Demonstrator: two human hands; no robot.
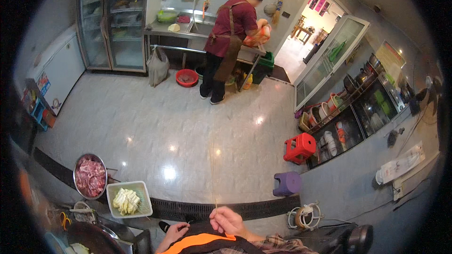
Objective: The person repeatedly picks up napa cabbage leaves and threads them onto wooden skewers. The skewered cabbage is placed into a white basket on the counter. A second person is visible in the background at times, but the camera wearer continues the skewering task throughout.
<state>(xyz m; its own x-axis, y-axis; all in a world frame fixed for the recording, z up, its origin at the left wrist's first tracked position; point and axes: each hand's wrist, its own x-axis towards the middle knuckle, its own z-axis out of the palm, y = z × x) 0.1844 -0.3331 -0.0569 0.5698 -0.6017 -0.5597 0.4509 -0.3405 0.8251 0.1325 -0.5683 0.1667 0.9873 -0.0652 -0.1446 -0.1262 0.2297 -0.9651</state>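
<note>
My right hand (227, 220) is at the bottom centre, its fingers closed around a thin stick (216, 204), which looks like a wooden skewer and points away from me. To its left, my left hand (176, 233) is low over the black and orange cloth (197, 241) at my front, fingers curled; whether it pinches something small is unclear. Left of my hands, a white plastic basket (148, 201) holds pale cut vegetable pieces (126, 201). Beyond it, a metal bowl (75, 176) is filled with raw meat pieces (91, 178).
A person (229, 38) in an apron bends over the sink counter (169, 32). A red stool (300, 148) and a purple stool (287, 184) stand at right, near a shelf with pans. A dark floor grate (261, 209) crosses before me. Yellow-handled scissors (64, 221) are at lower left.
</note>
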